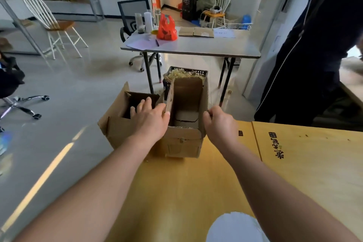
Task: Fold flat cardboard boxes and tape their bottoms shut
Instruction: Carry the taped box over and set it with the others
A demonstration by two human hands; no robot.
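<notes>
Now | step: squaring the small brown corrugated cardboard box (184,139), upright at the far edge of the yellow wooden table (196,182) | left hand (151,120) flat, fingers straight over the larger open brown carton (117,129), thumb on the box's left wall | right hand (220,122) curled round its right wall | I judge: press both walls evenly | fluted raw edges, matte, stiff

Black Chinese characters (279,153) are seen printed large on the yellow cardboard (314,163), turned sideways to the viewer; the strokes are too blurred to be read. Just beyond them a small black square seal (272,135) is stamped, its content not legible. A second small dark mark (240,133) is printed past the crease, on the neighbouring panel. On the far table (196,49), faint writing is carried by a white paper (224,33); nothing of it can be made out.
</notes>
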